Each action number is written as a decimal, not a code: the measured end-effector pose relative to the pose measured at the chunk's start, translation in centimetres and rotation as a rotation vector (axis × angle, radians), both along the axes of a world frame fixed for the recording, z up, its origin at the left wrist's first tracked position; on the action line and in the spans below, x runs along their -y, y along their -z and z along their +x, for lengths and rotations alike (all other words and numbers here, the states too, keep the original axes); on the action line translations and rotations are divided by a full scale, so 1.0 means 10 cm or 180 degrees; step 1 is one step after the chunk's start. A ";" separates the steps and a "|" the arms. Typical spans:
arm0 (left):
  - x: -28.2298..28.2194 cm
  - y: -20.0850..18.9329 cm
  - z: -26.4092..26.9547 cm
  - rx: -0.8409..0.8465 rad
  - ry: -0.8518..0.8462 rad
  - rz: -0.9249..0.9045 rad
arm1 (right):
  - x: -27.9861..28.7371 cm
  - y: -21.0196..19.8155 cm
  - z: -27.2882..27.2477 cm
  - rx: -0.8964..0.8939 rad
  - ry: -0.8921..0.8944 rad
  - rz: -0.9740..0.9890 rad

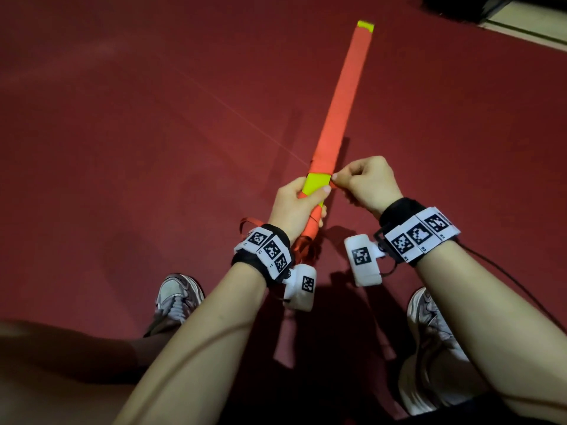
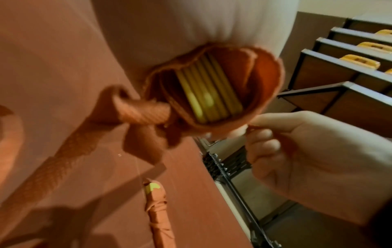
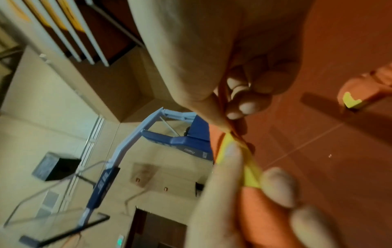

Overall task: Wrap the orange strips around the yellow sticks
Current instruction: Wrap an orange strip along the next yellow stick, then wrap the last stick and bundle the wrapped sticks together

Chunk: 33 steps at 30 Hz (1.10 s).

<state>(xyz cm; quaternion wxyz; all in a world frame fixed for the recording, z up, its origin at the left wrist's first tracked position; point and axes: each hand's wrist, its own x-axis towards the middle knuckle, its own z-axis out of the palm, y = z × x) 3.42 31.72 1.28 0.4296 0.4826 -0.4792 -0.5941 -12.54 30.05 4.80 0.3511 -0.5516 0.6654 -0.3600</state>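
A long bundle of yellow sticks points away from me over the red floor, mostly covered by orange strip. A bare yellow patch shows just above my left hand, which grips the bundle near its close end. My right hand pinches a thin orange strip end at the bundle's right edge, beside the yellow patch. The left wrist view looks into the close end: yellow sticks inside the orange wrap, with loose strip hanging off. The pinching fingers show in the right wrist view.
A second orange-wrapped bundle with a yellow tip lies on the red floor. My two shoes stand below the hands. Stacked desks and a blue hoop stand lie beyond the floor's edge.
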 end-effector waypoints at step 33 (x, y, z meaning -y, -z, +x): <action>0.10 0.71 -0.17 0.1727 0.1157 0.0285 | 0.04 1.04 0.01 0.1954 0.0576 0.1588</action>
